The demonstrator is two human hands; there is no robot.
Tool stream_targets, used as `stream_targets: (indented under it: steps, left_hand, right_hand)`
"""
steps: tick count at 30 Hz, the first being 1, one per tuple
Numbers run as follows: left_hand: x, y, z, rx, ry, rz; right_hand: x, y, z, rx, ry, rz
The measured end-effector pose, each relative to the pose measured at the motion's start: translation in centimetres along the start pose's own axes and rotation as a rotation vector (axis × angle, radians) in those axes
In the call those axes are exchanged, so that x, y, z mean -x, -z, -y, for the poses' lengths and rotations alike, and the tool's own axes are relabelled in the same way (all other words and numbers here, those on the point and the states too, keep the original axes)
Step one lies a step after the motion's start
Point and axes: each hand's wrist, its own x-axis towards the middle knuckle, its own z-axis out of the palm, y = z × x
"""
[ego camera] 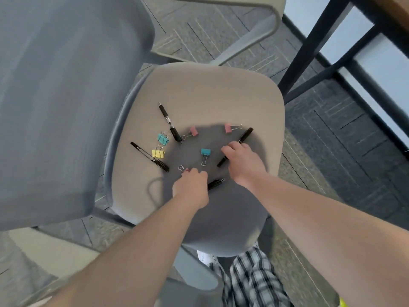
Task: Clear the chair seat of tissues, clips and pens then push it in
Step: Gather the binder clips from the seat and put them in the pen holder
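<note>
Chair seat viewed from above, with both hands lowered onto its near half. The right hand was laid over the middle of a long black pen, the fingers curled down upon the barrel. Whether the barrel had been fully enclosed could not be told, since the underside of the fingers was hidden. The long axis of that pen ran diagonally, from the far right of the seat toward its centre, with both ends projecting beyond the hand.

The left hand was closed at the near centre of the seat, its fingertips pinched upon a clip with a pink body, of which only the wire loop and a sliver of body were exposed. A short black pen lay just beside that hand, partly covered by it.

Left on the seat were:
- a blue clip at the centre, between the two hands
- two pink clips and, farther back
- a teal clip and a yellow clip, toward the left edge
- two further black pens, and

The left-edge items were judged nearer the left hand. No tissues could be made out. The frame was softened by motion blur.
</note>
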Motion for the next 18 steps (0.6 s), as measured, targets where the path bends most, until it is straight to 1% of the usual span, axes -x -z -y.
stream_targets:
  steps: [7, 10, 13, 15, 17, 18]
  left_hand:
    - [0.7, 0.8, 0.0, 0.062, 0.034, 0.0]
    - [1.0, 1.0, 0.1, 0.088, 0.066, -0.057]
    - [1.3, 1.3, 0.0, 0.076, 0.082, -0.168]
    - [1.2, 1.2, 0.0, 0.068, 0.103, -0.238]
    - [0.9, 0.9, 0.2, 0.077, 0.154, -0.246]
    - [0.7, 0.8, 0.3, 0.082, 0.182, -0.221]
  right_hand:
    - [-0.5, 1.2, -1.2, 0.04, 0.053, 0.006]
    - [-1.2, 1.9, -1.5, 0.063, 0.057, -0.033]
    - [-1.9, 2.3, -1.4, 0.086, 0.059, -0.107]
    - [-2.5, 2.4, -1.2, 0.081, 0.051, -0.129]
    - [-3.1, 2.5, -1.0, 0.082, 0.039, -0.108]
    - [-3.5, 2.4, -0.9, 0.092, 0.033, -0.089]
